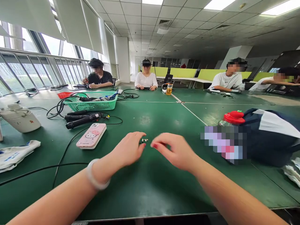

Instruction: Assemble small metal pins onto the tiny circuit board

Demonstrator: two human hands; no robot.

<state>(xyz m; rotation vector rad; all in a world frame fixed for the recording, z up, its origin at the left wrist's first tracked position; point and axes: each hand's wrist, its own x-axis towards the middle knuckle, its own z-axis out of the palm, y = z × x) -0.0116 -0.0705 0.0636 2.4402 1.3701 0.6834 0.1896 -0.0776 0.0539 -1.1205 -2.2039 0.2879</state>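
Note:
My left hand [128, 149] rests on the green table [150, 181] with its fingers curled together, the fingertips pinching a tiny dark part with pale specks [144, 140]. My right hand [174, 150] hovers just to the right of that part, fingers bent and drawn together, the red-nailed fingertip a short gap from it. Whether the right fingers hold anything is hidden. A pale bangle circles my left wrist.
A pink phone [91, 135] lies to the left, with black handheld tools [83, 120] and cables beyond it and a green basket [93, 101] behind. A white kettle [20, 118] stands far left. A red-capped bottle [231, 120] and dark bag [269, 137] sit right. Several people sit across the table.

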